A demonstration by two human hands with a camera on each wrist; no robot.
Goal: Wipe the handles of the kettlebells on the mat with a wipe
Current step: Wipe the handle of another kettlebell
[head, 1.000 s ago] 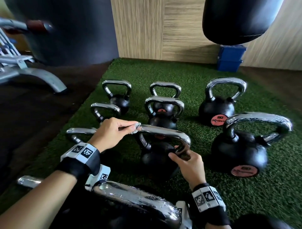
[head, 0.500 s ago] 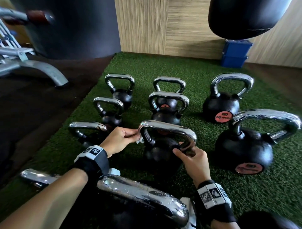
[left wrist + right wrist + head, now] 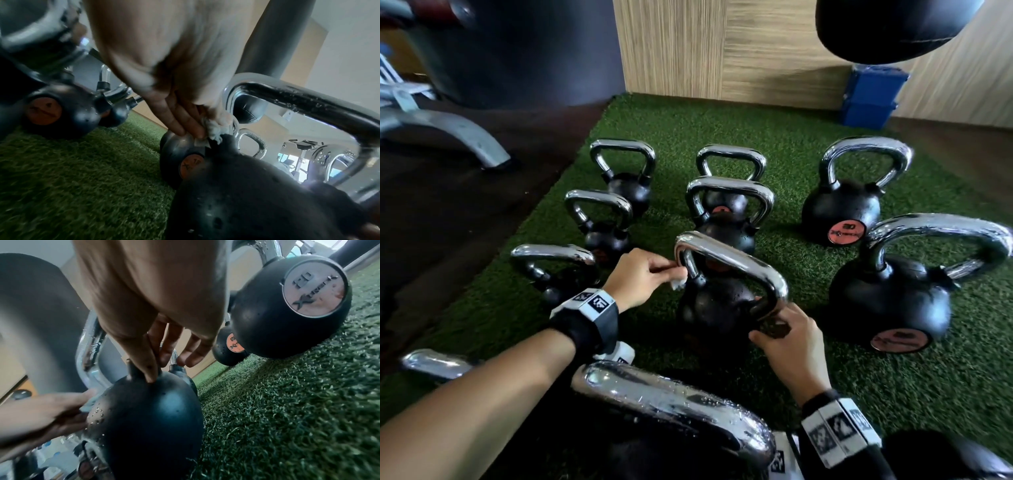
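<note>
The left hand (image 3: pixel 642 281) fingers (image 3: pixel 186 123) pinch the wipe (image 3: pixel 214 129) against the middle kettlebell's handle (image 3: pixel 732 262); the right hand (image 3: pixel 792 346) fingers (image 3: pixel 170 344) curl round the handle's other leg.

A green turf mat (image 3: pixel 784 373) lies on the dark floor (image 3: pixel 448 219). Black kettlebells (image 3: pixel 840 212) with shiny handles stand on it in rows. A blue box (image 3: pixel 871 97) sits by the wall.
</note>
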